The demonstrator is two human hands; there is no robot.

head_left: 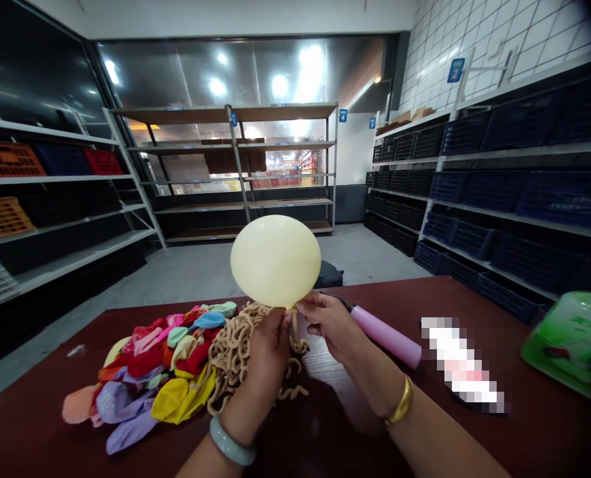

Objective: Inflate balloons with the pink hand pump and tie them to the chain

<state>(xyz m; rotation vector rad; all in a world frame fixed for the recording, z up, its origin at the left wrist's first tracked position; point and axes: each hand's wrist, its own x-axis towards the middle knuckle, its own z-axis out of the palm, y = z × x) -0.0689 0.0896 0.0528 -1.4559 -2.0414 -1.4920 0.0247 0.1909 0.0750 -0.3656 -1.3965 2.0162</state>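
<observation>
A pale yellow inflated balloon [275,259] stands upright above the table, its neck pointing down. My left hand [270,342] is closed around the lower part of the neck. With thumb and fingers, my right hand [330,322] pinches the neck just under the balloon's body. Whether the neck is knotted is hidden by my fingers. Close behind my left hand lies a pile of beige cords [233,342], curled and tangled. To its left spreads a heap of limp, uninflated balloons [176,401] in red, yellow, purple, blue and other colours.
On the dark red table [320,425] a pink cylinder [388,335], probably a pump, lies right of my hands. Further right are a blurred-out object [462,365] and a green package [569,338]. Shelves with crates [549,192] line the sides; a shelf rack [236,156] stands behind.
</observation>
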